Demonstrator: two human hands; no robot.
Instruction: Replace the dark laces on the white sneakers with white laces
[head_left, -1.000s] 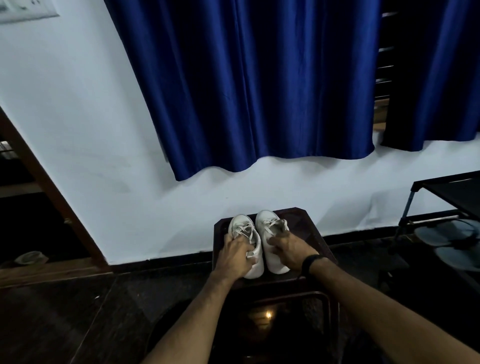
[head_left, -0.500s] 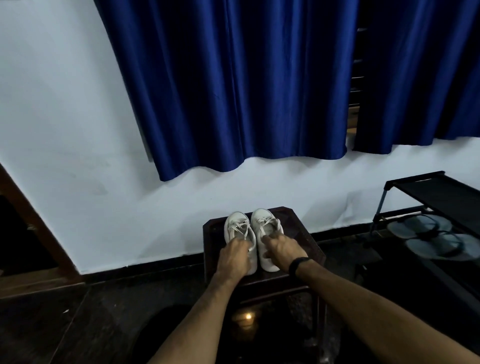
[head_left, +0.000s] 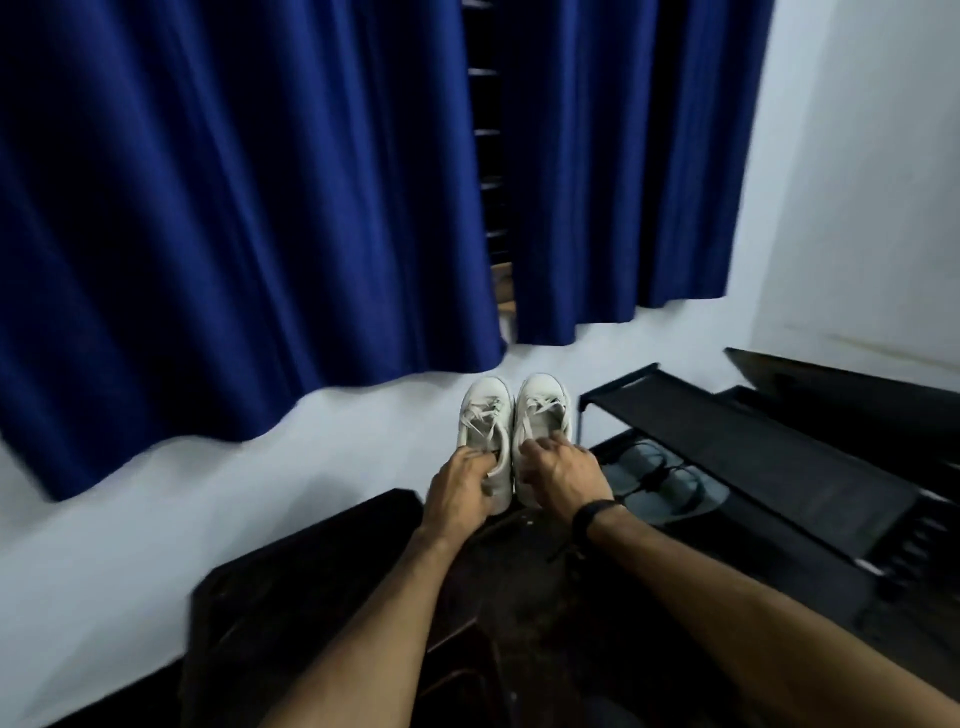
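Two white sneakers with white laces hang side by side in the air, toes pointing away from me. My left hand (head_left: 460, 486) grips the heel end of the left sneaker (head_left: 484, 413). My right hand (head_left: 561, 470) grips the heel end of the right sneaker (head_left: 543, 410); a dark band sits on that wrist. Both heels are hidden under my fingers. A dark lace (head_left: 563, 552) trails below my right wrist.
A dark wooden stool (head_left: 311, 561) stands below and left of the shoes. To the right is a black shoe rack (head_left: 727, 426) with grey sandals (head_left: 660, 486) on its lower shelf. Blue curtains (head_left: 234, 208) hang over a white wall behind.
Both hands have lifted the sneakers off the stool and carried them right, toward the shoe rack. The view has swung right with them.
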